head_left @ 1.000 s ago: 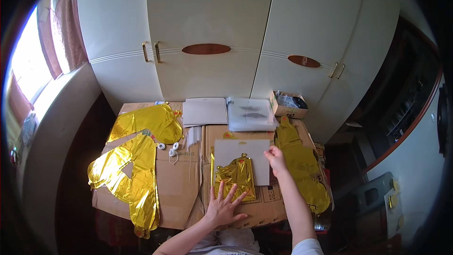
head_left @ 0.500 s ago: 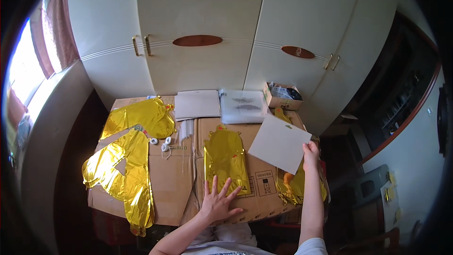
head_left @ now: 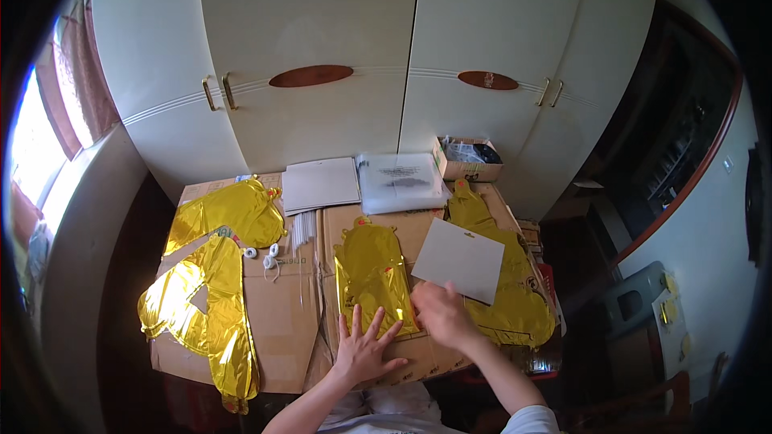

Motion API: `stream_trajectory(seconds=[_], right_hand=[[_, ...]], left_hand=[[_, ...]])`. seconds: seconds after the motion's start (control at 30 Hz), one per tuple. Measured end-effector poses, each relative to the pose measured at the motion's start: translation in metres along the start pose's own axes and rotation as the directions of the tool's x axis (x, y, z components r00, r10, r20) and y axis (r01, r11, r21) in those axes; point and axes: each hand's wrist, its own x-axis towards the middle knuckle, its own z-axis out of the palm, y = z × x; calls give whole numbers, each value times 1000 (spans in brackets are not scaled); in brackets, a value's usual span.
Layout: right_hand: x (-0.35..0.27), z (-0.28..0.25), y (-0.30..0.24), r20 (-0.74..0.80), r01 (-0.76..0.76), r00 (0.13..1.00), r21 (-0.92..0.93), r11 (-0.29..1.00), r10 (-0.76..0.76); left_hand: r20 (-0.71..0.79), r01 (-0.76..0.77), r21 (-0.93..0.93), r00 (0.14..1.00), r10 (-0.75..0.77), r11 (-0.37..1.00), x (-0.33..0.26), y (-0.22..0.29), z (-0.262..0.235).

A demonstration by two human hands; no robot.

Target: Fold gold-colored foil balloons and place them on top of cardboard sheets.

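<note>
While the left hand [head_left: 363, 356] lies palm down, its fingers spread wide over the near end of the gold foil [head_left: 371, 261], the right hand [head_left: 445, 317] bends in at the foil's right side; its fingers look curled, but whether they hold the edge I cannot tell. Good handling here would mean light, even pressure from the left palm, enough to pin the foil, and a fine pinch by the right fingers right at the edge, so the thin film neither tears nor crumples. Smoothing away from the pinned end should spare it creases. The foil lies near the middle of the tabletop [head_left: 281, 337], its near end toward the near edge; a white card [head_left: 460, 257] is just to its right, partly over a larger sheet [head_left: 515, 313] along the right edge. The foil is shiny, with long straight sides, a notched far end and a small red mark at its far left tip. Glare and wrinkles cross its nearer half.
</note>
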Motion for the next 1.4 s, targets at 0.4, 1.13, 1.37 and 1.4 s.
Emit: stream_trajectory(seconds=[0.4,1.13,1.37,1.4], right_hand=[[-31,35,-17,316,38,948,-182,983,22],[-32,35,-19,316,17,947,-193,981,46],[-31,35,-21,326,29,944,-221,975,45],[-32,35,-20,327,31,944,-218,975,43]], left_hand=[[-1,-4,23,1000,4,1000,0,1,-1],[-35,-60,-5,998,59,998,-15,-6,-5],[9,-52,21,999,51,998,-16,-5,-8],[35,-48,28,998,47,998,-15,-4,-9]])
